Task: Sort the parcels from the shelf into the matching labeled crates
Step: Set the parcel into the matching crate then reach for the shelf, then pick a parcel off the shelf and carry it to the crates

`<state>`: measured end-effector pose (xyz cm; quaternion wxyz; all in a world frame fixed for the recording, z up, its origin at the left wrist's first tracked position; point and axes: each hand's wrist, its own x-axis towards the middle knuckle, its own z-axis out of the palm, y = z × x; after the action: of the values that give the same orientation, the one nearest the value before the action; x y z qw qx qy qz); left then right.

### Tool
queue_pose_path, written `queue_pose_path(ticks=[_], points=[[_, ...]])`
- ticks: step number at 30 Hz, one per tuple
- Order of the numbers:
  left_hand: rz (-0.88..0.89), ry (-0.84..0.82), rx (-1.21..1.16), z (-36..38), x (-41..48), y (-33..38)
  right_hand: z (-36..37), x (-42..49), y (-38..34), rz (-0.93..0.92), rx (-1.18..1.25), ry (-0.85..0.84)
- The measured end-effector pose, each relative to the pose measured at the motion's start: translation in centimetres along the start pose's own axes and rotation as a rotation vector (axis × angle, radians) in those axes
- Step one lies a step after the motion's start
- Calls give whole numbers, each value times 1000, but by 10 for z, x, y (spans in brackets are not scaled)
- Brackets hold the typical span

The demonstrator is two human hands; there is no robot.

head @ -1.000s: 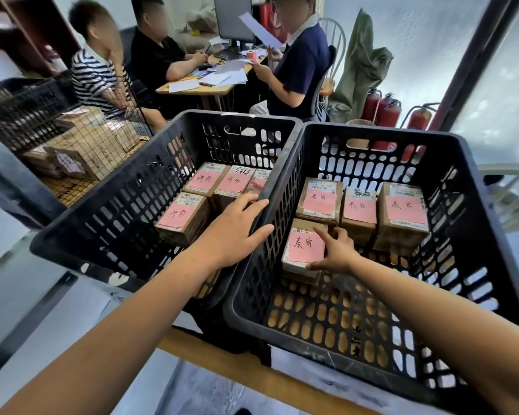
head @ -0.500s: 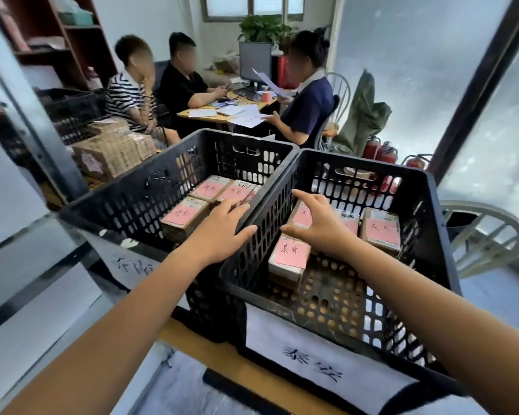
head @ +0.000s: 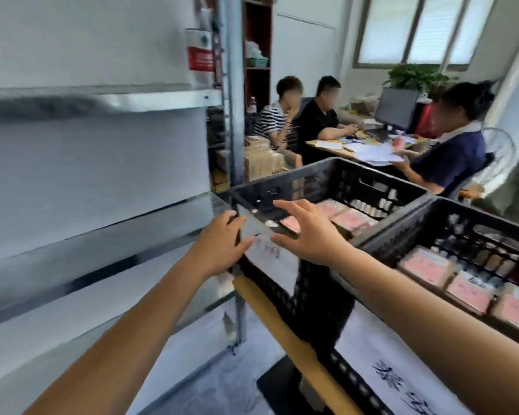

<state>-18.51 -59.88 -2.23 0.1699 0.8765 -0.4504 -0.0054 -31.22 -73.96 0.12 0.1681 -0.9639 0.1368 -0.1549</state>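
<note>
Right hand (head: 309, 233) is spread wide and holds nothing above the near rim of the left crate (head: 285, 182). Left hand (head: 219, 245) touches that crate's near-left corner; blur hides whether it grips. Parcels (head: 352, 219) lie in it and the right crate (head: 414, 226).

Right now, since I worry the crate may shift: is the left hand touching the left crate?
Touching. The head view shows the left hand at the left crate's near corner: thumb against the rim, fingers over its white label, no gap visible.
</note>
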Motion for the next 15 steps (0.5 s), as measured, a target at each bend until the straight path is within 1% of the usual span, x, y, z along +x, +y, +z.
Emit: queue_pose_path(ticks=[2, 5, 12, 15], points=[[-84, 56, 21, -17, -32, -34, 19, 13, -38, -73, 5, -47], [-214, 93, 63, -39, -84, -87, 53, 28, -98, -174, 14, -103], [-531, 107, 209, -95, -244, -192, 140, 26, -258, -392, 65, -257], [-662, 112, 215, -117, -317, -229, 177, 11, -331, -471, 115, -317]])
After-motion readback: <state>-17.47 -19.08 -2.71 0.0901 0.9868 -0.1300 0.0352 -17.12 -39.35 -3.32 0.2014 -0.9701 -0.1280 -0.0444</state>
